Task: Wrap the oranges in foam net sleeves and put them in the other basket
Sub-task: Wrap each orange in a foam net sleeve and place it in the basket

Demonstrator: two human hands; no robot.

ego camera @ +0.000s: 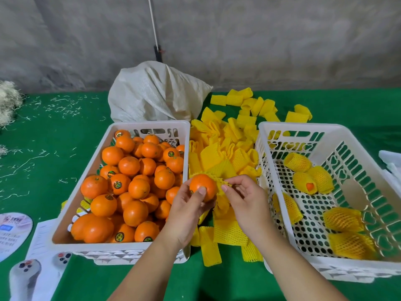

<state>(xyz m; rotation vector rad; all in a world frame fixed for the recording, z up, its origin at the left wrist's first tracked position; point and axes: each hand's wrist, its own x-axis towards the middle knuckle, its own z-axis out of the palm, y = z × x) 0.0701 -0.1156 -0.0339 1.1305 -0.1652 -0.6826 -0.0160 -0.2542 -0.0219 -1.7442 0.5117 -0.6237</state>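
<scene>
Open green table (43, 148) off to the left, plenty of bare perforated floor in the right basket (368, 146) between wrapped fruit, but middle lane clogged with foam sleeves (223, 157), sack (156, 94) blocking behind.

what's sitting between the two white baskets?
In the head view, a heap of loose yellow foam net sleeves on the green cloth fills the gap between the orange basket and the wrapped-fruit basket. Both hands work above it.
</scene>
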